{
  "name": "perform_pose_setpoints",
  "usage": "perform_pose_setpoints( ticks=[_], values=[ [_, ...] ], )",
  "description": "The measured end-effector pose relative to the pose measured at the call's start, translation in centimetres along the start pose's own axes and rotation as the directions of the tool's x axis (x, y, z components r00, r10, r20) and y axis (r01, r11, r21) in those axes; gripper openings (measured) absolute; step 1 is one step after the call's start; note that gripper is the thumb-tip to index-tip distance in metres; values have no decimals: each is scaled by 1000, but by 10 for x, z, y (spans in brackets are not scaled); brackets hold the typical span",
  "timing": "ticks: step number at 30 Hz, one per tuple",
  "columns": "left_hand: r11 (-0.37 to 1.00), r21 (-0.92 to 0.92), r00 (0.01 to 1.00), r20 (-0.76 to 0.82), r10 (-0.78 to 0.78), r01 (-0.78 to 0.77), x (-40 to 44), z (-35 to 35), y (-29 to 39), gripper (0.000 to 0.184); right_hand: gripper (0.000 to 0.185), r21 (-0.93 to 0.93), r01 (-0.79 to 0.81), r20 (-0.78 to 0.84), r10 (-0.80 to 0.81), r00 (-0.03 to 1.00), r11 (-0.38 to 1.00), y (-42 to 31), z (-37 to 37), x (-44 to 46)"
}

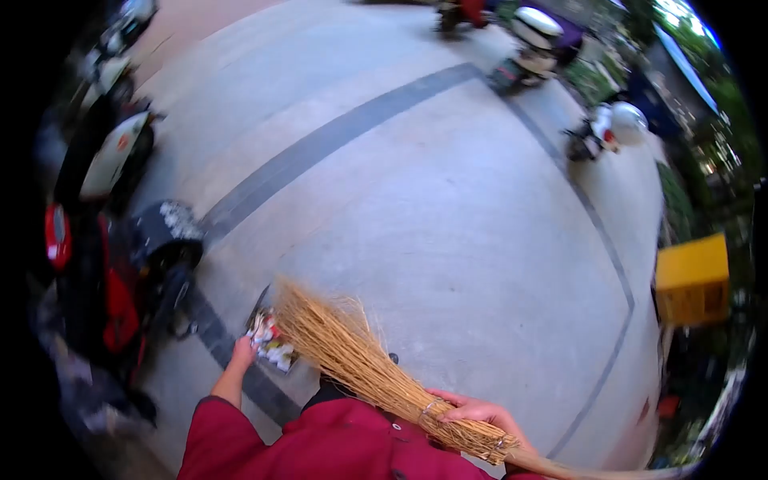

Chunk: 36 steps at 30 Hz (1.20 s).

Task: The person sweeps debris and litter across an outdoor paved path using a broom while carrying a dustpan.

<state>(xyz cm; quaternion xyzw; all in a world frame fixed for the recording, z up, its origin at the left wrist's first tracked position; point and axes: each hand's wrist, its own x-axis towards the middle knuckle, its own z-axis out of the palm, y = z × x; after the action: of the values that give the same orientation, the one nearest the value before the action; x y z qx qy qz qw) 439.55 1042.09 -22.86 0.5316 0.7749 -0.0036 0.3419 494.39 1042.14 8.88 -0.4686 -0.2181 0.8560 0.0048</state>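
A straw broom (352, 348) lies slantwise in front of my body, its bristles fanned towards the upper left and its handle running off to the lower right. My right hand (480, 414) is closed around the bound neck of the bristles. Out to the left, my left hand (244, 350) grips the edge of what looks like a dustpan (284, 366), blurred and partly behind the bristle tips. Crumpled white, red and yellowish litter (270, 340) shows in it.
Parked scooters and motorbikes line the left, including a red one (120, 308) close by. More scooters (532, 48) stand at the top right, with a white one (604, 128) below them. A yellow box (693, 280) is at the right edge. Dark bands cross the pale paved ground (432, 240).
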Motion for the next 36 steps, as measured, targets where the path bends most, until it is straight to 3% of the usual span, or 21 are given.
perform_pose_setpoints(
  ticks=[2,6,11,14,15,17,18,21,22,23,25,28,29,32,36],
  values=[
    [999,10,999,13,41,-41,-2,-18,13,27,80,0,87,-56,-87,995,996,3,31,-18],
    [970,121,977,38,209,-212,-2,-29,78,28,81,119,346,-159,-326,932,931,63,17,-39],
    [910,245,931,235,279,-334,14,-67,157,34,82,292,585,-383,-468,797,757,113,31,-99],
    [857,341,915,260,309,-386,3,-78,222,37,81,343,680,-500,-487,716,648,147,50,-152],
    [820,384,903,254,347,-423,-18,-95,216,37,80,271,716,-547,-509,665,644,193,75,-146],
    [769,449,888,286,359,-455,-5,-125,231,38,79,425,743,-565,-489,664,517,194,98,-134],
    [738,486,883,293,367,-468,-48,-130,262,38,78,492,747,-557,-497,665,448,225,97,-170],
    [679,512,850,335,407,-527,-120,-158,324,40,77,411,832,-681,-481,552,374,272,137,-238],
    [653,504,825,332,457,-565,-128,-154,318,40,76,381,865,-717,-487,499,326,304,162,-227],
    [635,495,805,338,488,-593,-142,-154,331,40,75,474,861,-731,-465,500,182,320,180,-242],
    [584,509,772,354,527,-632,-197,-127,379,39,74,612,782,-741,-431,514,-118,372,202,-303],
    [488,477,677,415,608,-731,-187,-37,481,38,72,504,842,-823,-401,402,-191,421,162,-309],
    [470,464,655,440,614,-751,-125,-50,522,38,72,481,851,-846,-366,388,-210,362,137,-290],
    [414,399,571,488,660,-818,-115,14,622,37,70,364,885,-914,-294,280,-290,384,97,-287],
    [313,353,471,608,639,-882,-122,101,756,36,65,243,902,-970,-88,227,-356,391,54,-338]
  ],
)
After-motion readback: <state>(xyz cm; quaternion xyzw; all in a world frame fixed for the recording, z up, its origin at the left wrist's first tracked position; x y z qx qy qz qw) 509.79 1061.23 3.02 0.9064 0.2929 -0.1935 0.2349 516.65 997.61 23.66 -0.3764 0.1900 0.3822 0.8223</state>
